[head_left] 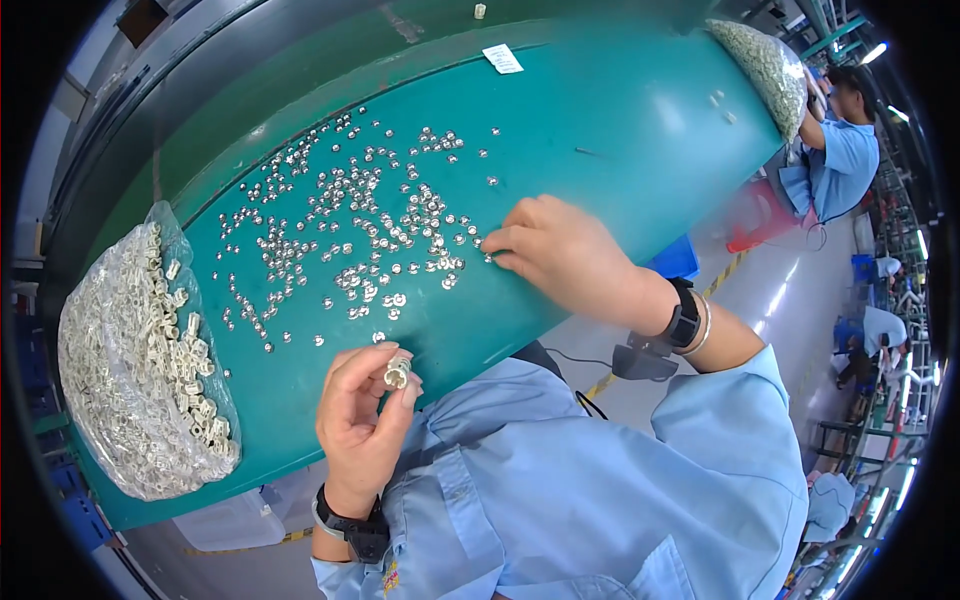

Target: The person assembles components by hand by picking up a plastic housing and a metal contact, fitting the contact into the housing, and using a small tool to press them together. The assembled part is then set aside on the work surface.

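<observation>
At tbl [560, 95], L fingers [357, 368] hold 1 wht pc [398, 376]; R fingers [512, 238]: grip unclear.

Connector, pale [396, 379]: sides covered by fingers of left hand [355, 415]. Right hand [572, 258]: slightly blurred, lower fingers tucked out of sight; whether small metal part [488, 259] at fingertips is gripped, cannot tell. Scattered metal parts [370, 293]: too small for detail. Bagged connectors [130, 370]: deeper ones obscured by film. Label [503, 59]: print illegible. Dark sliver [589, 152] on tabletop [470, 335]: kind unclear. Red container [765, 215]: blurred. Blue shirt [610, 450]: cut off by lower edge.
</observation>
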Demonstrator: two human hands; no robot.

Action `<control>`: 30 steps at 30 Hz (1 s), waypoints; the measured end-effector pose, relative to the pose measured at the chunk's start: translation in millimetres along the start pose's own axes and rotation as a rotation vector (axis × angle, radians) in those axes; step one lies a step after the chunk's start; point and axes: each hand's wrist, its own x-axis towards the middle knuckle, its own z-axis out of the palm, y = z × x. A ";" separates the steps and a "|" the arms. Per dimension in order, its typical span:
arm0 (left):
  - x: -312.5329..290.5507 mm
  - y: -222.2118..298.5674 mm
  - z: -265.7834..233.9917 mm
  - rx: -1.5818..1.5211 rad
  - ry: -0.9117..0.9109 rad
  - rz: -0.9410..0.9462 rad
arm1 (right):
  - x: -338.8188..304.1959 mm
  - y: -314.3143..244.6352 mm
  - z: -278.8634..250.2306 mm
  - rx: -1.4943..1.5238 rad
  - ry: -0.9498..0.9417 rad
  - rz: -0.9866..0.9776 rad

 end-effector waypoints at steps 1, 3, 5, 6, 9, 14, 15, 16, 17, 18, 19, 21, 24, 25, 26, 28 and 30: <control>1.2 -0.6 -0.3 0.000 -0.001 -0.003 | -0.1 -1.0 2.6 -0.050 0.014 -0.043; 3.2 -2.7 -0.8 -0.005 -0.001 0.030 | 0.0 -1.3 4.7 -0.100 0.027 -0.085; 4.3 -4.4 -1.8 -0.009 -0.004 0.046 | -0.4 -1.1 5.1 -0.165 0.005 -0.097; 4.3 -5.3 -3.1 0.011 -0.002 0.048 | -0.4 -1.2 5.3 -0.198 -0.008 -0.105; 4.5 -6.4 -3.6 0.047 -0.002 0.049 | -8.8 -4.6 3.6 -0.227 -0.022 -0.117; 3.9 0.8 0.9 -0.105 0.002 -0.052 | -39.2 -15.9 8.4 -0.227 0.039 -0.113; 4.4 1.4 2.3 -0.157 -0.004 -0.084 | -44.3 -19.0 9.1 -0.227 0.039 -0.108; 4.9 1.4 3.9 -0.209 -0.010 -0.116 | -49.5 -22.1 9.6 -0.222 0.067 -0.099; 5.5 0.9 5.6 -0.209 -0.014 -0.119 | -54.2 -24.7 9.9 -0.216 0.095 -0.091; 6.2 0.2 7.4 -0.190 -0.017 -0.110 | -57.9 -26.0 9.9 -0.210 0.124 -0.083; 6.3 -0.2 9.2 -0.171 -0.017 -0.100 | -60.8 -26.1 9.5 -0.209 0.124 -0.083; 5.8 -0.7 12.1 -0.150 -0.019 -0.092 | -67.5 -24.8 9.2 -0.176 0.142 -0.118; 5.3 -1.3 14.0 -0.179 -0.055 -0.133 | -76.4 -17.7 12.3 -0.167 0.173 -0.158; 5.5 -0.9 15.6 -0.177 -0.055 -0.134 | -78.7 -13.7 14.1 -0.177 0.194 -0.184; 5.8 -0.7 17.0 -0.174 -0.056 -0.139 | -80.7 -10.6 15.4 -0.186 0.214 -0.210; 6.6 -0.3 19.9 -0.168 -0.056 -0.147 | -83.9 -6.3 15.8 -0.157 0.218 -0.221; 7.4 -0.4 22.5 -0.160 -0.063 -0.148 | -85.6 -2.8 14.5 -0.104 0.223 -0.245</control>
